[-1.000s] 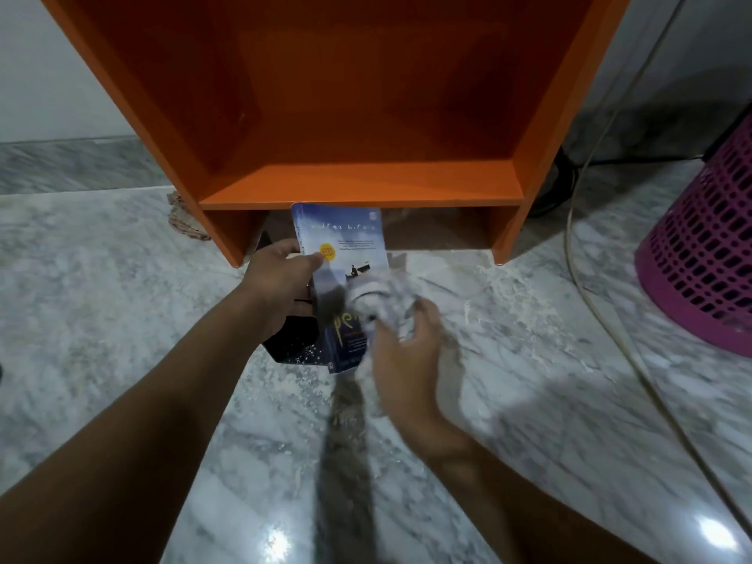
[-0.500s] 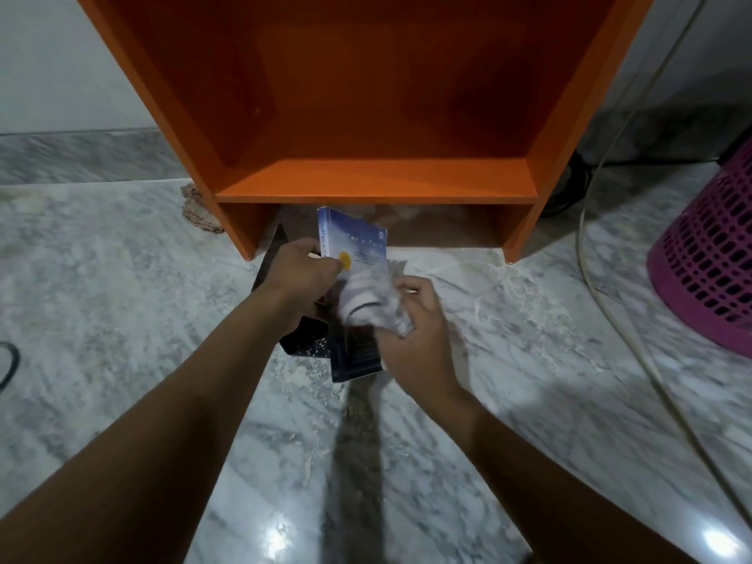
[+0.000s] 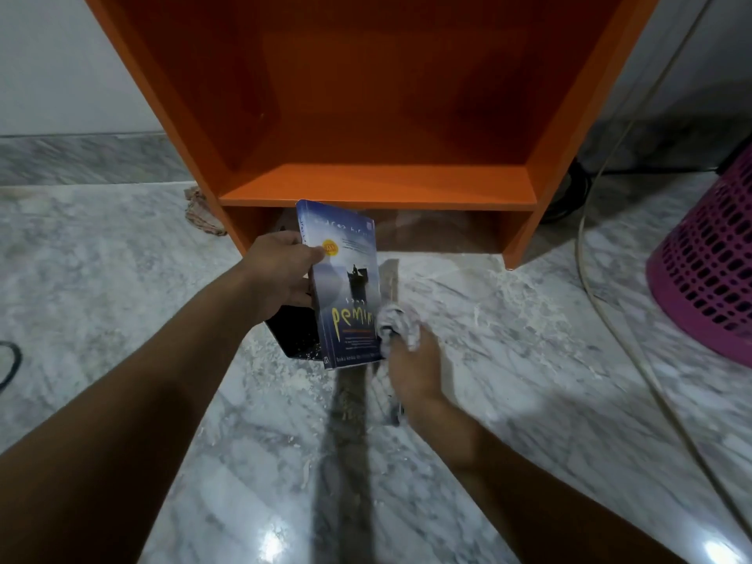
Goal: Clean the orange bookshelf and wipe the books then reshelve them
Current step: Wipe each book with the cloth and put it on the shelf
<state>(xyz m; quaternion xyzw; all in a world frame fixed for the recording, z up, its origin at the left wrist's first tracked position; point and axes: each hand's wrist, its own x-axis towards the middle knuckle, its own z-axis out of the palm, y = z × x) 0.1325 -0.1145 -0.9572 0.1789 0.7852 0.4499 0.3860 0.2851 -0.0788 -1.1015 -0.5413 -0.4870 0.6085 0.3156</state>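
Wiped lower, right hand [image 3: 413, 360] clutches cloth [image 3: 396, 325]; left hand [image 3: 280, 274] grips book [image 3: 346, 287].

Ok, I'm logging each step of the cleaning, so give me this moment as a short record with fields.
left hand: grips the blue book by its spine edge, upright
right hand: presses a crumpled white cloth on the cover's lower right
orange bookshelf: visible shelf holds no books
floor: marble, with pale dust
beside: pink basket on the right
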